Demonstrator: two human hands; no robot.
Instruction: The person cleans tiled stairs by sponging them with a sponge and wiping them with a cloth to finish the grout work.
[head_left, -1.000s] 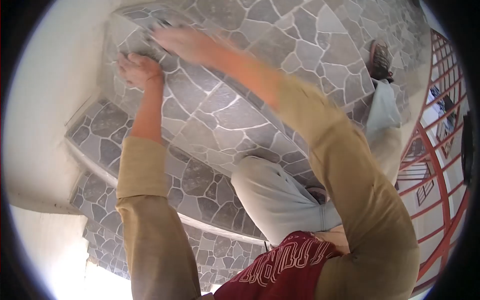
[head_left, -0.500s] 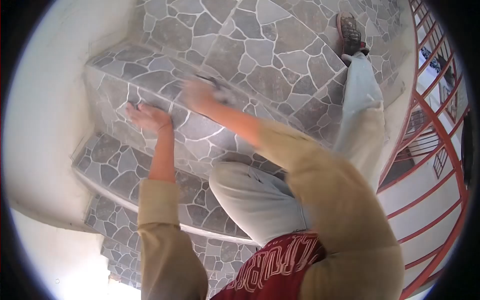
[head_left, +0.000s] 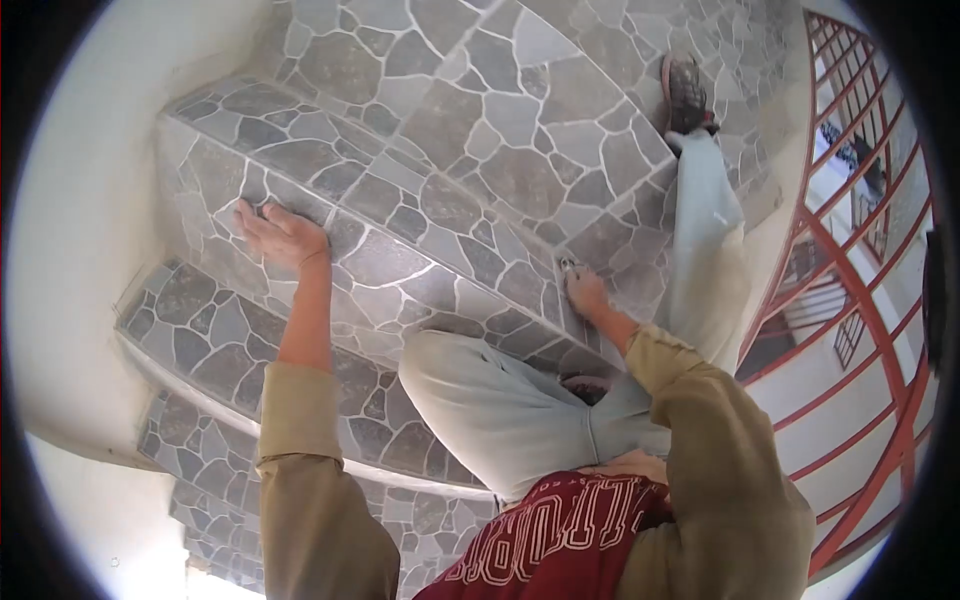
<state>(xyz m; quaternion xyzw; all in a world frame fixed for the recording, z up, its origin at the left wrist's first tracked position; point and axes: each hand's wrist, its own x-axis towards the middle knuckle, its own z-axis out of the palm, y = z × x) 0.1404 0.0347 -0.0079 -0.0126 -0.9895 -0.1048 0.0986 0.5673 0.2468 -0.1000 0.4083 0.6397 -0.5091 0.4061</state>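
Observation:
My left hand (head_left: pixel 285 237) rests on the grey stone-tiled step (head_left: pixel 385 258), fingers stretched out and touching the tiles, with nothing seen in it. To the right, my right hand (head_left: pixel 588 294) is closed at the seam between the upper step edge and the landing (head_left: pixel 520 185). A small dark and shiny item (head_left: pixel 569 266) pokes out past its fingers; most of it is hidden, so its kind does not show. Pale grout lines run between the irregular tiles.
A whitish wall (head_left: pixel 95 220) curves along the left. Red metal railings (head_left: pixel 850 235) stand on the right. My bent knee (head_left: pixel 450 390) is close to the step, and my shoe (head_left: pixel 686 92) rests on the landing. Lower steps (head_left: pixel 215 335) descend toward the bottom left.
My right hand has swept from near the left hand across to the right along the step edge. My left hand stays on the step.

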